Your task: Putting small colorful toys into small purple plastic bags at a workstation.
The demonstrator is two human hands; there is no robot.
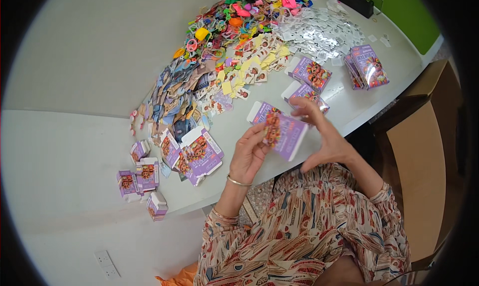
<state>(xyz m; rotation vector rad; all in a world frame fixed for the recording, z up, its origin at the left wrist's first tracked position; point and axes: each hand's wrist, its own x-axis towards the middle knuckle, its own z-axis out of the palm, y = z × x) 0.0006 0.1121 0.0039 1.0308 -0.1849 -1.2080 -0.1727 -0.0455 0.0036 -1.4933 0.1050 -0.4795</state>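
My left hand grips a small purple carton with a colourful cartoon print by its left end, above the table's near edge. At the carton's other end, my right hand is open, thumb and fingers spread apart with no clear contact. Just beyond the hands lie more purple cartons with white flaps standing out: one partly hidden carton, another carton and a farther carton. A stack of purple cartons sits to the right.
Across the table's back spread piles of bright plastic trinkets, clear packets, small picture cards and printed paper slips. More cartons lie at left. A tape dispenser stands far right; a brown cardboard box is beside me.
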